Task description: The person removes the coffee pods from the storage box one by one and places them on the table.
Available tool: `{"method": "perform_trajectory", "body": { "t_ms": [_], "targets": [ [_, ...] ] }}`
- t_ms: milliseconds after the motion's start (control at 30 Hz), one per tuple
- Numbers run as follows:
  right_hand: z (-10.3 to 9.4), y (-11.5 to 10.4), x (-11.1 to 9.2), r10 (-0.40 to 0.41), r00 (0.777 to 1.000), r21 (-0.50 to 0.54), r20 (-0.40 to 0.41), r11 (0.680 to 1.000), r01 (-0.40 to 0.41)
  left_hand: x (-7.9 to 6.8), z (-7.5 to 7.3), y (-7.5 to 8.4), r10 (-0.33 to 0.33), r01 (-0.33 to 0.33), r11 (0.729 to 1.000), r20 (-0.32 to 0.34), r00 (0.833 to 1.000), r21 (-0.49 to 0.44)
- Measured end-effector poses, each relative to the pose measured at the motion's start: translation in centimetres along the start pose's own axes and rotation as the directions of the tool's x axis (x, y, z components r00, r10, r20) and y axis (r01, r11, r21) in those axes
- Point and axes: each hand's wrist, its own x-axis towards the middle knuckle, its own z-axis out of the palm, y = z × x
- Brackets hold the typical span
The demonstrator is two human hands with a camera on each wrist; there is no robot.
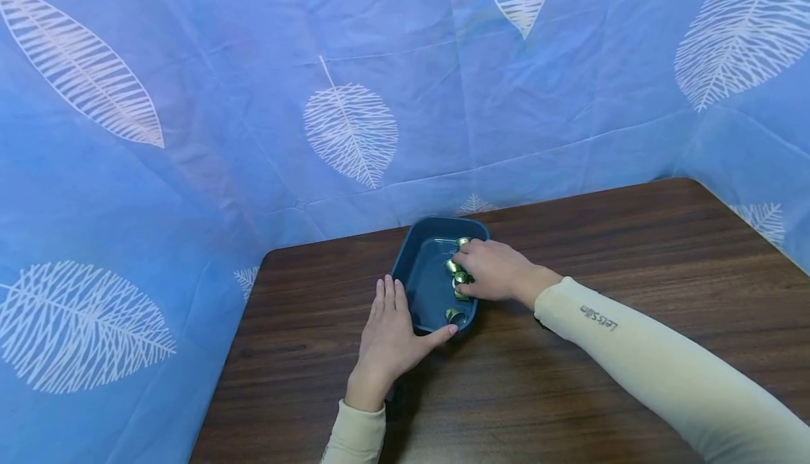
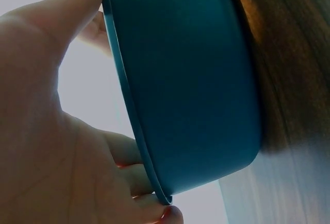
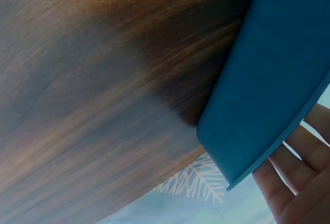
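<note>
A dark blue-green rectangular tub point(image 1: 418, 247) stands on the wooden table. Several small, shiny green-gold pieces with rounded ends lie along its right side, one green-gold piece point(image 1: 453, 315) at the near end. My left hand point(image 1: 387, 337) rests on the tub's near left corner, fingers straight along the left rim and thumb stretched across the near rim. From the right, my right hand point(image 1: 496, 271) reaches over the rim, with thumb and fingertips down among the green-gold pieces point(image 1: 460, 278). I cannot tell whether it grips one. In the right wrist view, the tub wall point(image 3: 258, 80) hides those fingertips.
The dark brown wooden table point(image 1: 607, 239) extends around the tub, mostly to the right and toward me. Behind it and on both sides hangs a blue cloth point(image 1: 253, 98) with white leaf prints. The tub stands close to the table's back edge.
</note>
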Motion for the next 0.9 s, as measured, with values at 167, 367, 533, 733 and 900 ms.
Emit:
{"method": "perform_trajectory", "body": {
  "t_ms": [167,367,533,733,900],
  "targets": [
    [0.1,-0.2,0.3,-0.025,1.0,-0.034,0.001,0.999,0.025,0.0,0.0,0.0,0.002,-0.002,1.0,-0.005,1.0,-0.005],
    [0.1,-0.4,0.5,-0.036,0.999,-0.042,0.01,0.998,0.036,0.0,0.0,0.0,0.003,-0.004,1.0,-0.008,1.0,-0.019],
    [0.0,-0.6,0.9,-0.038,0.998,-0.038,0.046,0.998,0.04,0.1,-0.1,-0.1,0.005,-0.005,1.0,-0.014,1.0,-0.02],
    [-0.5,-0.8,1.2,-0.04,0.994,-0.036,0.102,0.998,0.043,0.1,-0.1,-0.2,0.01,-0.01,1.0,-0.011,1.0,-0.007],
    [-0.6,-1.1,1.3,-0.038,0.992,-0.031,0.12,0.999,0.042,0.1,-0.1,-0.2,0.012,-0.012,1.0,-0.009,1.0,-0.003]
  ]
}}
